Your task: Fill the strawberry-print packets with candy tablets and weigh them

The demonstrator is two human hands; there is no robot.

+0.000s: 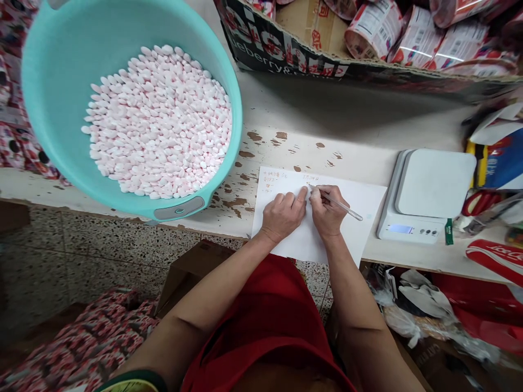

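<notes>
A sheet of white paper (343, 245) lies on the worn white tabletop near its front edge, with several short lines of handwriting in its upper left part. My right hand (329, 209) grips a slim pen (347, 209), its tip touching the paper beside the top lines. Close by on the left, my left hand (285, 215) rests on the sheet, holding nothing; its index finger reaches out near the pen tip while the other fingers are partly bent and foreshortened.
A turquoise tub (53, 109) of pale pink candies (163, 125) stands at left. At right is a lit digital scale (435, 185), with a red Coca-Cola can (496, 258) beyond it. A black printed carton (286, 51) of packed containers (373, 30) sits at the back.
</notes>
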